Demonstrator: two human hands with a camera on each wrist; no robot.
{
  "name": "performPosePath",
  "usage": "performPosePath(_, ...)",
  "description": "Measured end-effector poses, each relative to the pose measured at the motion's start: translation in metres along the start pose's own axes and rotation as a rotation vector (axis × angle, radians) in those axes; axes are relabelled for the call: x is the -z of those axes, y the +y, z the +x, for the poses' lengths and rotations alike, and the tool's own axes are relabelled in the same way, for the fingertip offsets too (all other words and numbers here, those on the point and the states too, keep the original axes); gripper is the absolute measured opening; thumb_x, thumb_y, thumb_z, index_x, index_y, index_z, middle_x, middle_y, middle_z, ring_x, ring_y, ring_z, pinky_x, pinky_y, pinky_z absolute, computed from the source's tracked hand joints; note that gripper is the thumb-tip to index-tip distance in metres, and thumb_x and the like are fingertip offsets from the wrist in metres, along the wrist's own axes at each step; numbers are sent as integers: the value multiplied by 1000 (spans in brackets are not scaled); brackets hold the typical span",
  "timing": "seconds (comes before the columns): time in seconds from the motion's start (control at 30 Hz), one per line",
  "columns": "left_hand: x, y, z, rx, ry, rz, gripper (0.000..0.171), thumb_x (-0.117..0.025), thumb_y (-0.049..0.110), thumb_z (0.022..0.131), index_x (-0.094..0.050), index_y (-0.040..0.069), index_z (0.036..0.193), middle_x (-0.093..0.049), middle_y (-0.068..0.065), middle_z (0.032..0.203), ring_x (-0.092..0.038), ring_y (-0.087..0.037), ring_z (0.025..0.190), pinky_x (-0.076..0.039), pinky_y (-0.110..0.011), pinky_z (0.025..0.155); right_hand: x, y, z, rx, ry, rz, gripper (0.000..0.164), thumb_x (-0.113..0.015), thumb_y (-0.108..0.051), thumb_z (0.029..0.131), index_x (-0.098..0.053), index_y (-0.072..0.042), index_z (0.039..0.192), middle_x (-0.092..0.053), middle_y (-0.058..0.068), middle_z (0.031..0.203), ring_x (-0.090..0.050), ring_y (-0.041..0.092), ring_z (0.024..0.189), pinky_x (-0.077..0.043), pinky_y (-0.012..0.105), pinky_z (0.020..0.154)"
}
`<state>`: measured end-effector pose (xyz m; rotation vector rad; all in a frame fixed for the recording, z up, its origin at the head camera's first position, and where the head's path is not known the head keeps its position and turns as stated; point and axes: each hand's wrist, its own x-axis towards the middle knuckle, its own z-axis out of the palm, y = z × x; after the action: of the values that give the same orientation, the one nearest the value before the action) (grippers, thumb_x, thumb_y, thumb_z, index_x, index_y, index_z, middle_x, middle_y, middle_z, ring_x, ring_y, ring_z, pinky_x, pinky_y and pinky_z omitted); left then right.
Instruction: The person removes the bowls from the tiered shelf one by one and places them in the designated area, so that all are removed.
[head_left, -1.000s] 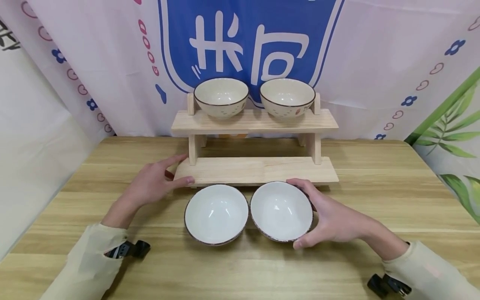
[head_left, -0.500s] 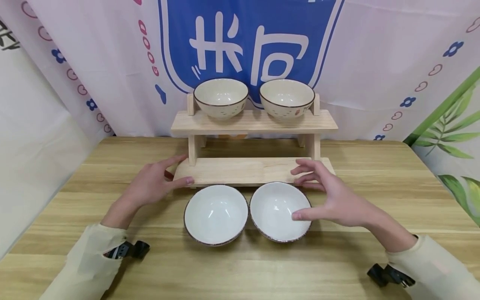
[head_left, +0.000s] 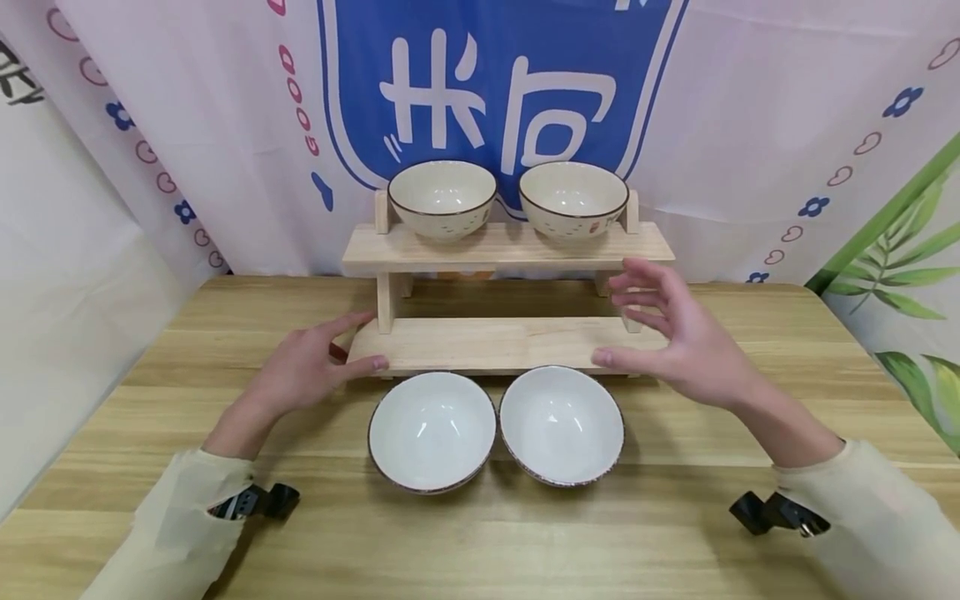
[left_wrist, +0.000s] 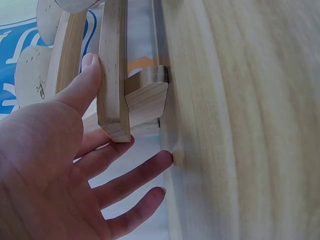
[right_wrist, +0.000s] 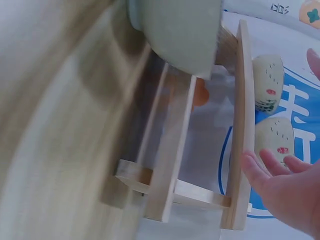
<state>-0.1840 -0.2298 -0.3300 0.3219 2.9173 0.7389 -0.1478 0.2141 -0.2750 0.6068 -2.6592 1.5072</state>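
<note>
My left hand grips the left end of the lower board of a two-tier wooden display rack. In the left wrist view its thumb lies on one face of the board, with fingers around the end. My right hand hovers by the rack's right side, fingers spread and holding nothing. Two white-lined bowls with dark rims, a left one and a right one, sit side by side on the table before the rack. Two cream patterned bowls, left and right, rest on the upper tier.
The rack stands toward the back of a wood-grain table. Behind it hangs a pale curtain with a blue printed sign. A leaf-patterned sheet is at the right.
My right hand has let go of the right front bowl and moved up and away toward the rack's right side. My left hand stays on the rack; the bowls keep their places.
</note>
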Motion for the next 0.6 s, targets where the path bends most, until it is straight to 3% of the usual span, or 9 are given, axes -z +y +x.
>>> performPosePath(0.27,-1,0,0,-5,12,-1,91,-70,66,95,-40,15,164,-70,-31,131,-75,-34,105,-58,-37,72,14,-8,19,-97,73,77,100,-87,-17,90,-23,-13,167,-39,11,164,-42,30,153,-32,51,129)
performPosePath(0.6,-1,1,-1,1,4,-9,92,-70,66,95,-40,14,164,-72,-30,128,-75,-32,103,-56,-34,71,23,-9,46,-109,149,127,107,-88,-23,89,-18,-20,170,-34,12,169,-41,29,155,-32,49,129)
